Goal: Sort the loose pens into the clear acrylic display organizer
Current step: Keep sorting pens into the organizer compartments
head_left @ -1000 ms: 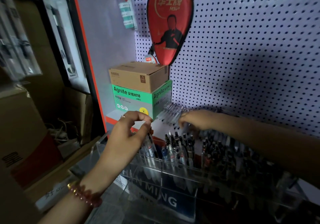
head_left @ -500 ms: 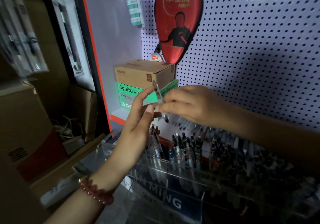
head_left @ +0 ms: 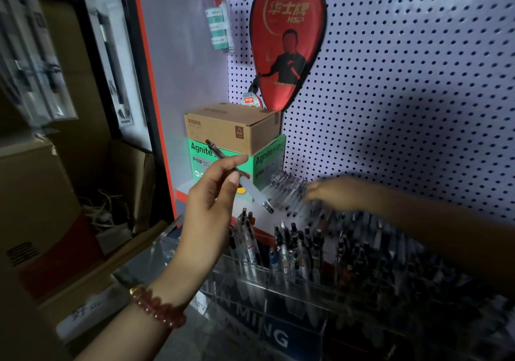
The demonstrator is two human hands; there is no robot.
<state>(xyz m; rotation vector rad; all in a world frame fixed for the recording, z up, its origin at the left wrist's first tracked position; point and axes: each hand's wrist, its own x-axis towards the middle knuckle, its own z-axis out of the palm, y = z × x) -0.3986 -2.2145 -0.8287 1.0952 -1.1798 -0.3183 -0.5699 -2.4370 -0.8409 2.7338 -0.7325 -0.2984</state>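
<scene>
Pinching a clear pen (head_left: 252, 190) slantwise in the left hand (head_left: 211, 207), thumb and fingers curled round its middle, dark end up against the green Agnite box (head_left: 267, 160), tip pointing down-right. Hovering over the left end of the acrylic organizer (head_left: 245, 291), already crammed with upright pens. Further right, reaching the right hand (head_left: 334, 193) onto the loose pens (head_left: 287, 190) on the shelf by the pegboard (head_left: 404, 95). Way too blurry to call those fingers.

A shop: price-tagged racket cover (head_left: 287, 40) on pegboard (head_left: 418, 67).
</scene>
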